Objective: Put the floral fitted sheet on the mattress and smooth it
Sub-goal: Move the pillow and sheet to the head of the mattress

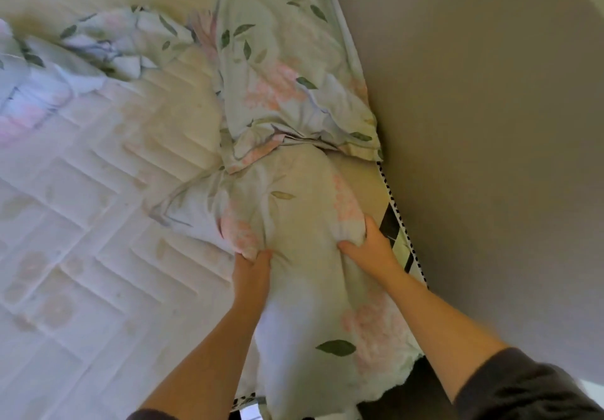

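Observation:
The floral fitted sheet (287, 79), pale green with pink flowers and green leaves, lies bunched along the right side of the quilted white mattress (81, 223). Another crumpled part of it trails to the upper left. The near part drapes over the mattress corner between my arms. My left hand (251, 269) grips a gathered fold of the sheet. My right hand (369, 249) clutches another bunch of it near the mattress's right edge. Both hands are closed on fabric, about a forearm's width apart.
A plain beige wall (490, 125) runs right against the mattress's right edge. A black-and-white striped trim (397, 223) shows along that edge. Much of the mattress top at left lies uncovered, with faint stains.

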The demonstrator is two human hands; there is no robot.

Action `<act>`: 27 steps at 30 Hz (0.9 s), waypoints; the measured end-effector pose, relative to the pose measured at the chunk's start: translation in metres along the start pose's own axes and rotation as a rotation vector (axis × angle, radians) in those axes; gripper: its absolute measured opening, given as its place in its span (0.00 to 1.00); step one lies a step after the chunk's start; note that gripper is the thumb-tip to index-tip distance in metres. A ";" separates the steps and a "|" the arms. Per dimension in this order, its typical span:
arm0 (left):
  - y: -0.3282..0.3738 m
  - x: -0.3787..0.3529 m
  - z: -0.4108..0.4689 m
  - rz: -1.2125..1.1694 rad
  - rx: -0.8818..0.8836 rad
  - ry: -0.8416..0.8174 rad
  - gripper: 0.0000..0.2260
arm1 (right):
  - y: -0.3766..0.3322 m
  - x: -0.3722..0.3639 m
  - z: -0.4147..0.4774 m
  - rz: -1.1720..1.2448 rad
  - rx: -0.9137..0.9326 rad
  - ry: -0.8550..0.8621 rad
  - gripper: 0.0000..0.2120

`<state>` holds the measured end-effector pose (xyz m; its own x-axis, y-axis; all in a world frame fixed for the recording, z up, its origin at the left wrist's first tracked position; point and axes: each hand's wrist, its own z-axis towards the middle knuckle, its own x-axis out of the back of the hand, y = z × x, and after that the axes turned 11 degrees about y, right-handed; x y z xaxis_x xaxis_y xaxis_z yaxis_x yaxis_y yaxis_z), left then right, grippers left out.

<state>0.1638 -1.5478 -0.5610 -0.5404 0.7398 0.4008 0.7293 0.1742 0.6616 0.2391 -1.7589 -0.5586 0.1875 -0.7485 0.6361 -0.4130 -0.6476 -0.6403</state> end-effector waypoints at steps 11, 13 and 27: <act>0.239 0.065 -0.073 -0.283 -0.504 0.190 0.22 | -0.227 0.120 -0.033 0.263 0.432 0.412 0.21; 0.302 0.061 -0.062 -0.239 -0.492 0.073 0.30 | -0.277 0.145 -0.002 0.288 0.438 0.410 0.27; 0.197 0.003 0.049 0.229 -0.675 -0.276 0.19 | -0.173 0.063 0.109 -0.105 0.278 0.129 0.39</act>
<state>0.3265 -1.4801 -0.4604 -0.2176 0.8605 0.4607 0.3480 -0.3726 0.8603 0.4197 -1.7099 -0.4550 0.0945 -0.6631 0.7425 -0.1350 -0.7475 -0.6504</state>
